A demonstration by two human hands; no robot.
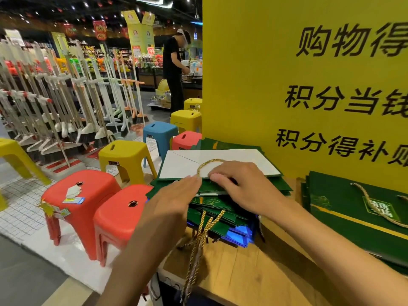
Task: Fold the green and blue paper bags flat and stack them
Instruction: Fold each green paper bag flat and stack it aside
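Head view.
- Top bag [220, 161]: lies flat on the stack, pale inner face up, with a green rim showing. A gold rope handle [208, 164] curves across it.
- Your left hand [174, 195]: fingers straight and together, palm pressing the bag's near green edge.
- Your right hand [240, 186]: just beside the left, fingers bent over the same edge at the handle's foot. Whether they pinch the paper or merely press it cannot be told from here.
- Green bags [216, 209]: folded and piled under the top bag. Their rope handles hang over the edge of the worktop [254, 272].
- Blue bags [241, 235]: lowest in that stack.
- Second pile [353, 208]: more green bags, to your right, against the yellow sign [276, 85].
- Plastic stools [123, 155]: red, yellow and blue, on the floor at your left.
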